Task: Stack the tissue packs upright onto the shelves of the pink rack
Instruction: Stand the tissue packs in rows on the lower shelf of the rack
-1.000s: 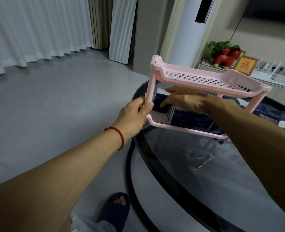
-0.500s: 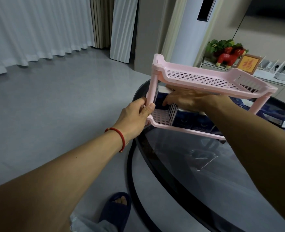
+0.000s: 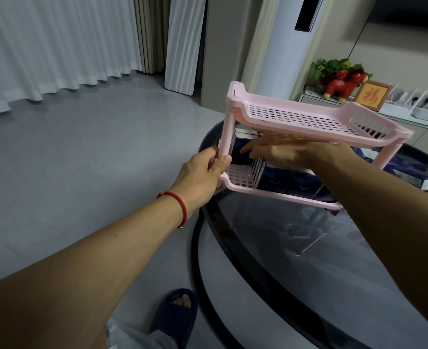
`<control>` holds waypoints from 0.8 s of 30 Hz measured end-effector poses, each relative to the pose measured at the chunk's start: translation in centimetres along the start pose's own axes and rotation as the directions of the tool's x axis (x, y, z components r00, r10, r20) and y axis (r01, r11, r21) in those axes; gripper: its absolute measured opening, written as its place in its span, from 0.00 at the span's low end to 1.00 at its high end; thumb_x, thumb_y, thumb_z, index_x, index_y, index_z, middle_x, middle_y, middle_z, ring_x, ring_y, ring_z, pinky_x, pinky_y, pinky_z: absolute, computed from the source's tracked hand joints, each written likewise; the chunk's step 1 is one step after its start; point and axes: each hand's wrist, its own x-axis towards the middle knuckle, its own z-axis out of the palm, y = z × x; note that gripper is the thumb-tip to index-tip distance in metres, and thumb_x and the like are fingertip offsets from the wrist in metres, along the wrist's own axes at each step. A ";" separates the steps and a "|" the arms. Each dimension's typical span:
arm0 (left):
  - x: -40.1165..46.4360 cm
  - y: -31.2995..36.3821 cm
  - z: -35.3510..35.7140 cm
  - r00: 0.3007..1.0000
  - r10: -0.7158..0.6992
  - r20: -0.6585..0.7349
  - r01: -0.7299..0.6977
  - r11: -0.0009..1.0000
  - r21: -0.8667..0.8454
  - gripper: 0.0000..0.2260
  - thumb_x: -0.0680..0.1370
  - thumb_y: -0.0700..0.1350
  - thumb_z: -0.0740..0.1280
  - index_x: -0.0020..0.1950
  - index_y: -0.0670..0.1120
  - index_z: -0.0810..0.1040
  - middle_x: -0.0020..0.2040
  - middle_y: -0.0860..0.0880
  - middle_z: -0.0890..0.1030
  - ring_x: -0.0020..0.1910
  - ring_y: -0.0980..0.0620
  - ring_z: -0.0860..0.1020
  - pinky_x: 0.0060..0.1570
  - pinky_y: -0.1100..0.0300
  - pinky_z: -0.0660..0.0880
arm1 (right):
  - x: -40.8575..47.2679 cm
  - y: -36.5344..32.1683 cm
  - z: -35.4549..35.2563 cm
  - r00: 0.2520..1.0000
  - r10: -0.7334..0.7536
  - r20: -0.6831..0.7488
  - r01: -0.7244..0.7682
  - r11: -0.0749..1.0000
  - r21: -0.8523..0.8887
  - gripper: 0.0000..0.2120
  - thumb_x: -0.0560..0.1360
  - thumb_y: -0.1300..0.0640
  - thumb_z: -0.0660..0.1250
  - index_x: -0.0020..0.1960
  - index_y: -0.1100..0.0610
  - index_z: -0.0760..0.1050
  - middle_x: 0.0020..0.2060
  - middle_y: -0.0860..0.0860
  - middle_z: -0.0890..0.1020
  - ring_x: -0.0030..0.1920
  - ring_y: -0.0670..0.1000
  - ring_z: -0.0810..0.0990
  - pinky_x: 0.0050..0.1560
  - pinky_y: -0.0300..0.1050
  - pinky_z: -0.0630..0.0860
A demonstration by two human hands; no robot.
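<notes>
The pink two-shelf rack [image 3: 306, 117] stands at the left rim of the dark glass table [image 3: 308, 260]. My left hand [image 3: 203, 172] grips its front-left post between thumb and fingers. My right hand [image 3: 278, 152] reaches in under the top shelf, fingers stretched flat over the dark blue tissue packs [image 3: 293, 182] that stand upright in a row on the lower shelf. One more dark pack [image 3: 235, 149] stands further back at the left end, near my right fingertips. The top shelf holds nothing.
More blue tissue packs [image 3: 424, 170] lie on the table to the right behind the rack. A red horse figure [image 3: 341, 84], a framed picture [image 3: 371, 95] and white devices sit on a low cabinet behind. My slippered foot [image 3: 175, 316] is on the grey floor beside the table.
My right hand has slid a little further left along the packs under the top shelf. My left hand keeps its grip on the post.
</notes>
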 end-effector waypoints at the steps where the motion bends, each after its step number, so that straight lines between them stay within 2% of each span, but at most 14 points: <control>1: 0.0 0.0 0.0 1.000 0.000 0.001 0.000 1.000 -0.001 0.15 0.84 0.56 0.60 0.66 0.50 0.75 0.56 0.47 0.83 0.53 0.48 0.84 0.54 0.45 0.83 | -0.1 0.0 0.0 1.000 -0.004 0.018 0.005 1.000 -0.027 0.15 0.82 0.48 0.61 0.67 0.44 0.79 0.72 0.47 0.72 0.70 0.54 0.70 0.64 0.49 0.63; 5: 0.0 -0.1 0.0 1.000 0.007 0.005 -0.007 1.000 -0.002 0.15 0.84 0.56 0.60 0.66 0.51 0.75 0.56 0.48 0.83 0.53 0.48 0.84 0.54 0.44 0.83 | -0.1 -0.1 -0.1 0.999 0.006 0.044 0.001 0.989 -0.149 0.19 0.83 0.46 0.59 0.73 0.42 0.72 0.79 0.47 0.63 0.77 0.55 0.62 0.74 0.54 0.56; 12: 0.0 -0.1 0.0 1.000 0.004 0.006 -0.004 1.000 -0.014 0.14 0.84 0.55 0.60 0.67 0.51 0.74 0.57 0.49 0.83 0.54 0.49 0.83 0.55 0.45 0.83 | 0.1 0.2 -0.2 0.998 0.011 0.054 0.004 0.964 -0.266 0.25 0.80 0.36 0.60 0.76 0.38 0.66 0.81 0.47 0.59 0.79 0.56 0.57 0.77 0.58 0.53; 14: 0.0 -0.1 0.0 1.000 0.001 0.006 -0.001 1.000 -0.005 0.15 0.84 0.55 0.60 0.67 0.50 0.74 0.57 0.49 0.83 0.54 0.49 0.83 0.56 0.45 0.83 | 0.1 0.2 -0.1 0.998 0.015 0.065 0.005 0.956 -0.292 0.26 0.80 0.36 0.60 0.76 0.38 0.66 0.80 0.48 0.60 0.79 0.56 0.59 0.77 0.58 0.54; 19: 0.0 -0.1 0.0 1.000 -0.005 -0.004 0.005 1.000 0.001 0.16 0.84 0.56 0.60 0.68 0.50 0.75 0.57 0.49 0.83 0.54 0.48 0.83 0.56 0.44 0.83 | -0.9 -0.1 -0.1 0.997 -0.082 0.011 0.083 0.982 -0.171 0.21 0.83 0.41 0.60 0.74 0.43 0.71 0.78 0.50 0.65 0.75 0.57 0.65 0.70 0.52 0.61; 22: 0.1 -0.3 0.0 1.000 -0.005 -0.007 0.005 1.000 0.000 0.15 0.84 0.56 0.60 0.66 0.51 0.75 0.56 0.50 0.84 0.54 0.48 0.84 0.55 0.44 0.83 | -2.0 0.2 0.2 0.991 -0.137 0.008 0.134 0.956 -0.263 0.24 0.82 0.37 0.57 0.76 0.42 0.68 0.81 0.49 0.60 0.78 0.57 0.59 0.76 0.58 0.55; 24: 0.1 -0.5 0.0 1.000 -0.007 -0.014 0.007 1.000 0.003 0.14 0.84 0.57 0.61 0.64 0.51 0.76 0.55 0.50 0.84 0.54 0.48 0.84 0.55 0.43 0.83 | -3.2 0.5 0.7 0.989 -0.149 0.003 0.143 0.946 -0.292 0.31 0.77 0.31 0.53 0.78 0.40 0.64 0.83 0.47 0.53 0.81 0.56 0.52 0.78 0.61 0.48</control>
